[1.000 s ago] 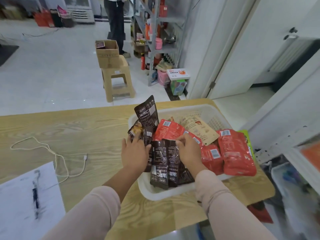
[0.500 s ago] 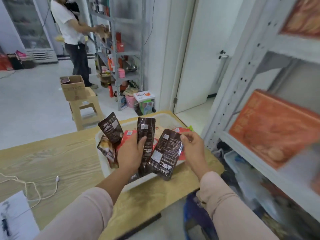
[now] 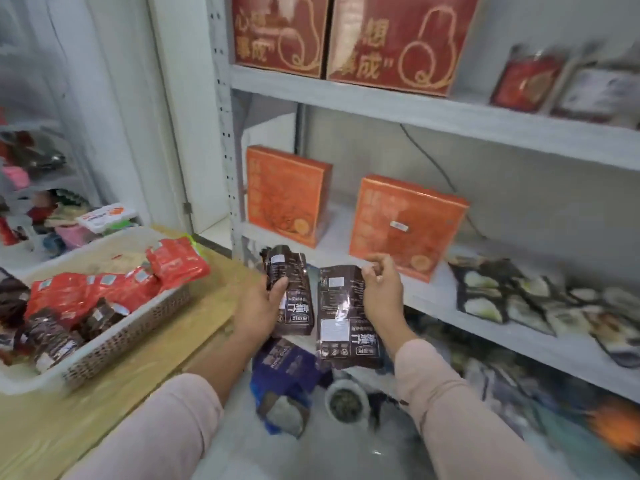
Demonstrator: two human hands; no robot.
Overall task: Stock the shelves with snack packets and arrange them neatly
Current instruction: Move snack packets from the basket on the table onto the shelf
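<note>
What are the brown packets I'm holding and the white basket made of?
The brown packets: glossy plastic or foil film, judging by bright glare and creases. The white basket: likely rigid matte plastic, with perforated lattice walls.

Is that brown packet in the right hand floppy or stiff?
Probably bendy: the brown packet wrinkles near where the right hand pinches its top edge. Likely light, since a pinch alone holds it. Its shiny film may be slippery.

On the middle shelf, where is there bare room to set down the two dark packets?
The middle shelf is bare between the left orange box and the right orange box, and along a narrow front strip before the right one. Further right it is crowded: flat packets cover it.
</note>
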